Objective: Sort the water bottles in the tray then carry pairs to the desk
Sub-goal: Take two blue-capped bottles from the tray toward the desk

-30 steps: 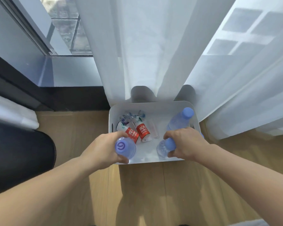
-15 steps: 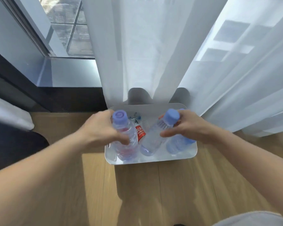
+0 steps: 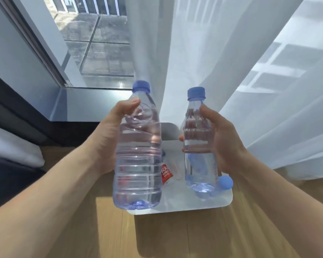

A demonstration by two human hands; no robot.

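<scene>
My left hand [image 3: 108, 138] grips a clear water bottle [image 3: 138, 164] with a blue cap, held upright above the tray's left side. A second clear, blue-capped water bottle [image 3: 199, 146] is upright in my right hand [image 3: 226, 144], over the tray's right side. The white tray [image 3: 185, 206] sits below on the wooden floor. In it lie a bottle with a red label [image 3: 166, 174] and another bottle whose blue cap [image 3: 225, 181] shows at the right rim; both are partly hidden behind the held bottles.
White sheer curtains [image 3: 222, 62] hang just behind and to the right of the tray. A window and dark sill [image 3: 93, 101] lie at the back left. A dark seat with a white cushion [image 3: 11, 151] stands at the left. Wooden floor [image 3: 175, 237] spreads in front.
Both hands have lifted their bottles up out of the tray and turned them upright; the view has tilted up toward the window.
</scene>
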